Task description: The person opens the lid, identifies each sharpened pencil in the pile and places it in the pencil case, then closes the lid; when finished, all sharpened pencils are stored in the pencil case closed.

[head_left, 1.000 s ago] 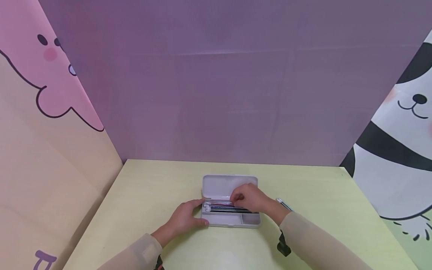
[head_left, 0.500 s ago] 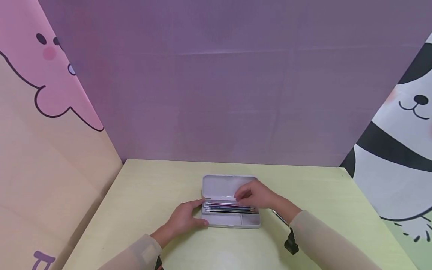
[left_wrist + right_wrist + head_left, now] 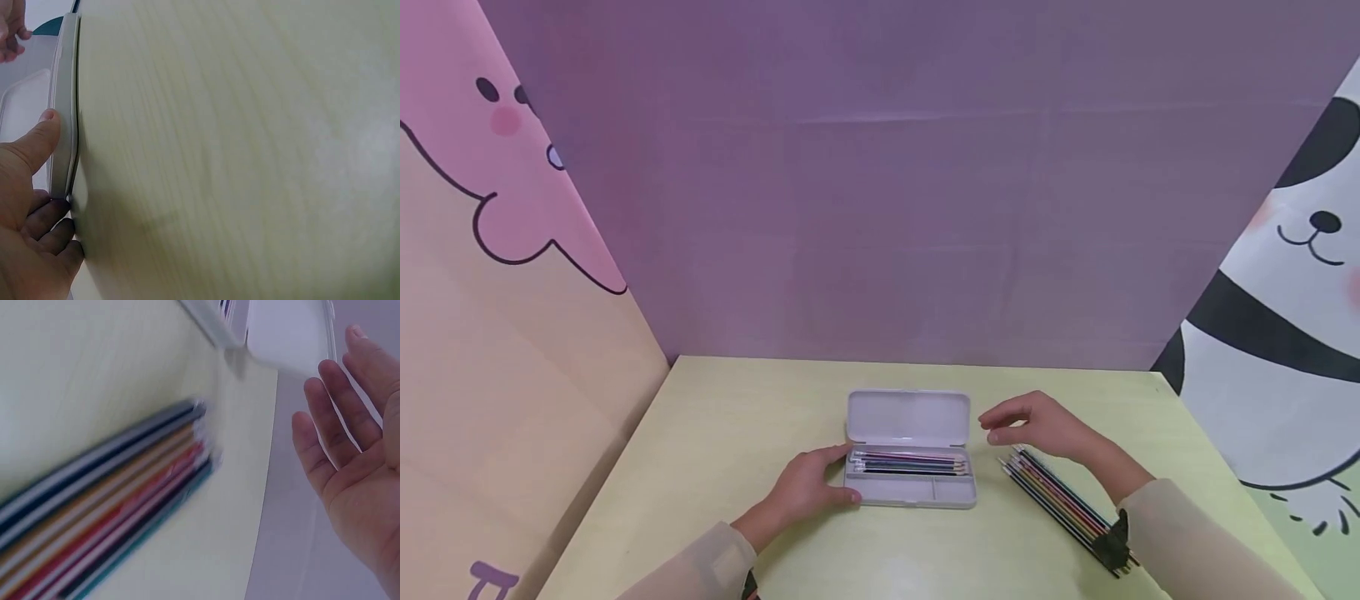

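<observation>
Right hand (image 3: 1037, 427) hovering, fingers kinda loosely spread; left hand (image 3: 808, 483) grips a pale-grey rectangular case (image 3: 887, 489), lid (image 3: 908, 418) up — slim purple-and-dark pencils (image 3: 910, 464) inside

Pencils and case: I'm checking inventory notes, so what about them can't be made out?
Head: exact count of loose pencils; too thin and close together, partly covered by a black wrist device.
Head: exact count of pencils in the case; too small.
Right wrist: loose pencils' ends nearest the case, blurred; farther ends, cut off by the frame.
Left wrist: part of the case, cut off by the left edge.
</observation>
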`<action>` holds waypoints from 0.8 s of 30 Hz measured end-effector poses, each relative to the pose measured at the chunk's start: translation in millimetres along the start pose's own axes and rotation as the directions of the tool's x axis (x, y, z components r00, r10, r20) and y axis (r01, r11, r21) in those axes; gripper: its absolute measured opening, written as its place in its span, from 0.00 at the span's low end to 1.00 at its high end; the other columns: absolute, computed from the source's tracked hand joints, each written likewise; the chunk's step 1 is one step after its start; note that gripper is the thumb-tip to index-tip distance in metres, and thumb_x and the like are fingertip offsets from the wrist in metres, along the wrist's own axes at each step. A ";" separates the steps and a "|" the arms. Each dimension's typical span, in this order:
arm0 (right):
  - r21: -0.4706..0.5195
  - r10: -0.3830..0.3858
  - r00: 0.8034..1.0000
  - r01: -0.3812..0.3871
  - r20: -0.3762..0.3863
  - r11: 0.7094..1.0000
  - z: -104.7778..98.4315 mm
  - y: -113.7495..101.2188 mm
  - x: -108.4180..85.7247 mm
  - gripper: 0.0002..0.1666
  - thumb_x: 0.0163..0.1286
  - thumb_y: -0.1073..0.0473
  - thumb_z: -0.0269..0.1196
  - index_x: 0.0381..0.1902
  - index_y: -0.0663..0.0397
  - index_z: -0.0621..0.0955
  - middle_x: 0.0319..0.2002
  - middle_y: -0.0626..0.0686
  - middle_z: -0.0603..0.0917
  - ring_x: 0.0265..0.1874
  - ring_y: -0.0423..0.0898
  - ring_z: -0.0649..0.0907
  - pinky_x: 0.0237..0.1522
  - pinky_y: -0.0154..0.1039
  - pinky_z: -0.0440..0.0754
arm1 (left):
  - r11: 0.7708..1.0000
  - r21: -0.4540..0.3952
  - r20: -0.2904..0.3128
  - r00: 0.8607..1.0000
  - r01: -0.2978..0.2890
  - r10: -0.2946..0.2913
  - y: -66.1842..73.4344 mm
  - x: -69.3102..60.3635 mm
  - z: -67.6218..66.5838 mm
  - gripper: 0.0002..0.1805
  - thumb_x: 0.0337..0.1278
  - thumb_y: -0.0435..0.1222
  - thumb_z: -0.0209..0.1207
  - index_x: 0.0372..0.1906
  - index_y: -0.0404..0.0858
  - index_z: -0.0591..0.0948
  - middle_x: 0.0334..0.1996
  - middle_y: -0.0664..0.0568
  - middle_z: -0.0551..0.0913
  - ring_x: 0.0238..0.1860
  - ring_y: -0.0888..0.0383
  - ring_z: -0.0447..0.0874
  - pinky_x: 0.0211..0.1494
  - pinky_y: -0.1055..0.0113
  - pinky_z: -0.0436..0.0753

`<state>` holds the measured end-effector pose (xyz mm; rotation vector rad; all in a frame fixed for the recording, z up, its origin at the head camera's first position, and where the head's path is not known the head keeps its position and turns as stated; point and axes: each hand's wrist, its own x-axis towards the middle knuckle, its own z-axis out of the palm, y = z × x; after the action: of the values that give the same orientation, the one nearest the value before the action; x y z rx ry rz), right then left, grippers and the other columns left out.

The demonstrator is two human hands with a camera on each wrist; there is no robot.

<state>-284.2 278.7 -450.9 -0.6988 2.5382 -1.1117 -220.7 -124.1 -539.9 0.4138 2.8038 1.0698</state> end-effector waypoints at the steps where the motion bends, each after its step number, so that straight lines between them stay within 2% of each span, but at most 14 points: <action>1: 0.007 0.005 1.000 -0.005 -0.009 1.000 -3.4 4.2 -5.5 0.21 0.67 0.50 0.72 0.55 0.52 0.87 0.53 0.58 0.89 0.52 0.51 0.87 0.47 0.33 0.86 | 1.000 -0.001 0.001 1.000 0.000 0.000 0.0 -0.2 0.2 0.48 0.46 0.52 0.78 0.73 0.40 0.74 0.68 0.43 0.78 0.70 0.39 0.74 0.72 0.42 0.74; 4: 0.035 0.023 0.999 -0.022 -0.039 0.999 -11.6 16.4 -21.5 0.20 0.68 0.51 0.71 0.55 0.52 0.87 0.54 0.61 0.87 0.51 0.47 0.86 0.48 0.33 0.86 | 1.000 -0.006 -0.001 1.000 -0.004 0.004 -0.6 -0.7 0.8 0.48 0.45 0.51 0.78 0.72 0.39 0.74 0.68 0.42 0.78 0.70 0.39 0.75 0.72 0.41 0.74; 10: 0.070 0.039 0.997 -0.034 -0.068 0.997 -20.8 43.0 -49.7 0.19 0.72 0.56 0.68 0.56 0.59 0.84 0.55 0.65 0.84 0.47 0.41 0.83 0.45 0.33 0.87 | 1.000 -0.015 -0.004 1.000 -0.004 0.004 -2.5 -0.8 0.7 0.47 0.46 0.51 0.78 0.72 0.40 0.75 0.68 0.43 0.78 0.70 0.40 0.74 0.72 0.42 0.74; 15: 0.116 0.045 0.999 -0.042 -0.028 0.992 -22.8 66.0 -66.8 0.20 0.73 0.61 0.65 0.58 0.65 0.82 0.55 0.68 0.83 0.45 0.43 0.84 0.41 0.37 0.88 | 1.000 -0.017 -0.004 1.000 -0.011 0.010 -2.0 0.0 0.3 0.47 0.46 0.51 0.78 0.72 0.39 0.75 0.68 0.43 0.79 0.70 0.40 0.75 0.72 0.43 0.74; 21: 0.152 0.076 0.997 -0.079 0.025 0.985 -20.2 86.6 -78.2 0.20 0.76 0.61 0.62 0.60 0.67 0.80 0.54 0.67 0.85 0.44 0.43 0.86 0.40 0.42 0.88 | 1.000 -0.020 -0.006 1.000 -0.013 0.012 -1.0 -1.0 0.2 0.48 0.45 0.51 0.78 0.72 0.39 0.75 0.68 0.42 0.78 0.70 0.39 0.74 0.72 0.42 0.74; 24: 0.164 0.075 0.996 -0.081 0.042 0.983 -17.5 92.1 -80.3 0.19 0.75 0.62 0.62 0.59 0.66 0.81 0.53 0.65 0.85 0.43 0.42 0.87 0.40 0.42 0.88 | 1.000 -0.020 -0.008 1.000 -0.012 0.012 -0.5 -0.8 -0.3 0.47 0.45 0.51 0.79 0.72 0.38 0.75 0.68 0.42 0.78 0.70 0.39 0.74 0.72 0.42 0.74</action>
<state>-253.3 386.3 -503.0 -0.5662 2.3877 -1.2547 -220.2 -124.9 -540.0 0.4265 2.7985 1.1027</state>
